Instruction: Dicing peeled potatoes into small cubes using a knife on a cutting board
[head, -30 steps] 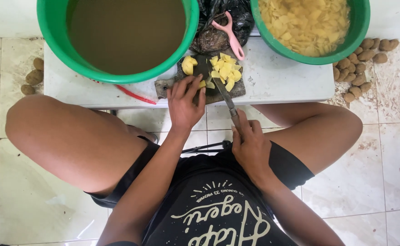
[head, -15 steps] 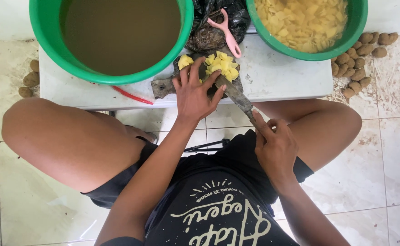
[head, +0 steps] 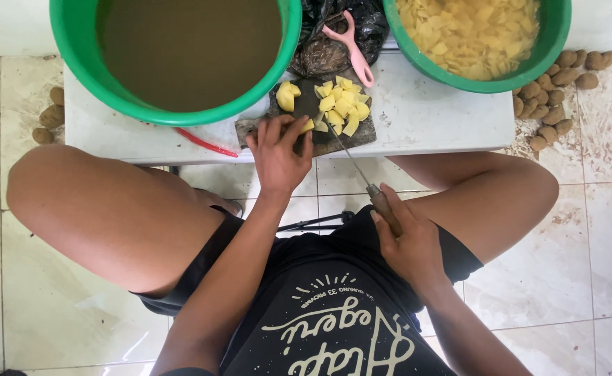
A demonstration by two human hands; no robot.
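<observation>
A small dark cutting board lies on a low white table and carries several yellow potato pieces. My left hand rests on the board's near edge, its fingertips pinching a small yellow potato piece. My right hand sits back over my lap, closed on the wooden handle of a long knife. The blade slants up to the board, with its tip among the cut pieces.
A green basin of murky brown water stands at the table's left, a green basin of cut potato in water at its right. Between them lie a black bag and a pink peeler. Unpeeled potatoes sit on the tiled floor.
My right hand has drawn back from the board toward my lap, so the knife now reaches out long. My left hand stays at the board's near edge on a potato piece.
</observation>
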